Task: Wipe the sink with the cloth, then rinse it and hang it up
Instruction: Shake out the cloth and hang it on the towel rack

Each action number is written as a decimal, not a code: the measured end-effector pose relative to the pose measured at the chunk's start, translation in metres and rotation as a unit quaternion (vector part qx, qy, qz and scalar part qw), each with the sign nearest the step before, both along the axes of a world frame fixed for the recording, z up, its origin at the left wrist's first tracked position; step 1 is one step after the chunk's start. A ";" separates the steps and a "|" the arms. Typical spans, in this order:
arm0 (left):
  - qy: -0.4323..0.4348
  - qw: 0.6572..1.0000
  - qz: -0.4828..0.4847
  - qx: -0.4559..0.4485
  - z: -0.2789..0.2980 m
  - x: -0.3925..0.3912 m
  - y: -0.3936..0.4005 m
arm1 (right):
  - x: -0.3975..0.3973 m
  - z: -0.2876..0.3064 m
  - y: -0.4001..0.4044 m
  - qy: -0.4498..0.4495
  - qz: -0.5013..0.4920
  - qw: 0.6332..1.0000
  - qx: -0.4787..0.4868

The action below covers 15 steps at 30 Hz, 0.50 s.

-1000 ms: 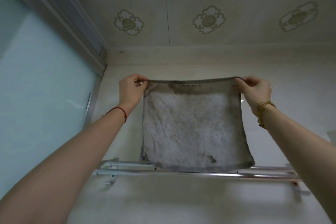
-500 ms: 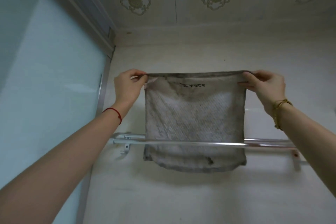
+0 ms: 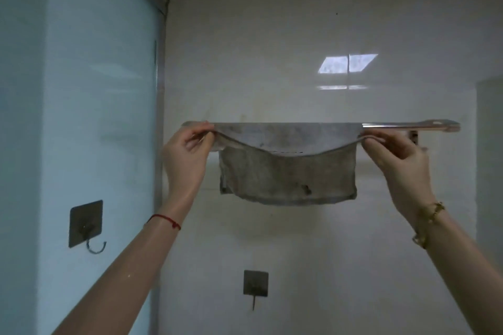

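Note:
A worn grey cloth (image 3: pixel 288 174) lies draped over the metal towel rail (image 3: pixel 408 126) on the white wall. Its far part hangs down behind the rail, and its near edge sags in a curve between my hands. My left hand (image 3: pixel 186 152) pinches the near left corner of the cloth. My right hand (image 3: pixel 397 155) pinches the near right corner. Both hands are just below rail height. The sink is out of view.
A frosted glass panel (image 3: pixel 81 90) with a metal frame stands on the left and carries a stick-on hook (image 3: pixel 86 226). A second stick-on hook (image 3: pixel 255 284) sits on the wall below the cloth. The rail's bracket (image 3: pixel 413 136) is beside my right hand.
The cloth was held up flat above the rail, then its lower part went behind the rail. Now my hands have come down and the cloth lies over the rail. The view has tilted down.

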<state>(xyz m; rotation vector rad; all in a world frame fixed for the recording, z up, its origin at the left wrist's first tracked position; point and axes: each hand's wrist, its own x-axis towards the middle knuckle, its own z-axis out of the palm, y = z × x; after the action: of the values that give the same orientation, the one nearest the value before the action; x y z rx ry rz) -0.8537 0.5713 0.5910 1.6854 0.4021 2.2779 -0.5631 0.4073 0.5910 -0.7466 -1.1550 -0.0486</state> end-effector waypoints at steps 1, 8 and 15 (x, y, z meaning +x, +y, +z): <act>0.013 1.000 0.004 -0.011 -0.012 0.002 0.004 | 0.001 -0.009 0.001 0.029 0.035 0.999 -0.007; 0.069 0.967 -0.099 -0.225 -0.050 0.022 0.032 | 0.003 -0.044 0.026 0.090 -0.053 0.993 -0.046; 0.009 0.964 -0.106 -0.243 -0.063 0.028 0.050 | 0.003 -0.055 0.053 0.174 -0.090 0.979 -0.049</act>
<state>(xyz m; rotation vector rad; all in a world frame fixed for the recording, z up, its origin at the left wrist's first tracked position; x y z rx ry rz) -0.8259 0.6212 0.5279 1.4200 0.6837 1.8204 -0.5599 0.4605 0.5357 -0.9063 -0.7595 -0.0105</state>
